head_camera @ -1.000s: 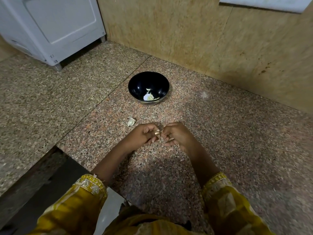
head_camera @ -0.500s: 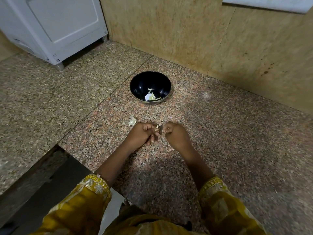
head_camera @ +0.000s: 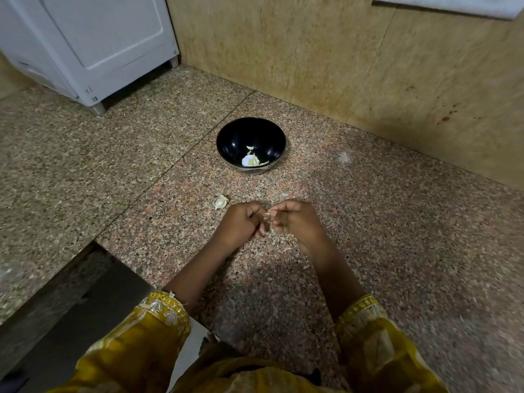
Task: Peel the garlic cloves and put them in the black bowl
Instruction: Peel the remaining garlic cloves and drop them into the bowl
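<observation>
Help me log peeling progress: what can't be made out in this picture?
Head view:
- garlic clove: mostly hidden by the fingers of the left hand and right hand pinching it; peeled or not, unclear.
- pale pieces in the black bowl: too small to tell cloves from skins.
- pale piece on the counter: same.
- white appliance: cut off by the top edge.

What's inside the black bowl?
The black bowl holds pale garlic pieces at its bottom, plus a small scrap just behind them. Whether they are cloves or peel is unclear. The near wall hides a bit of the bottom.
</observation>
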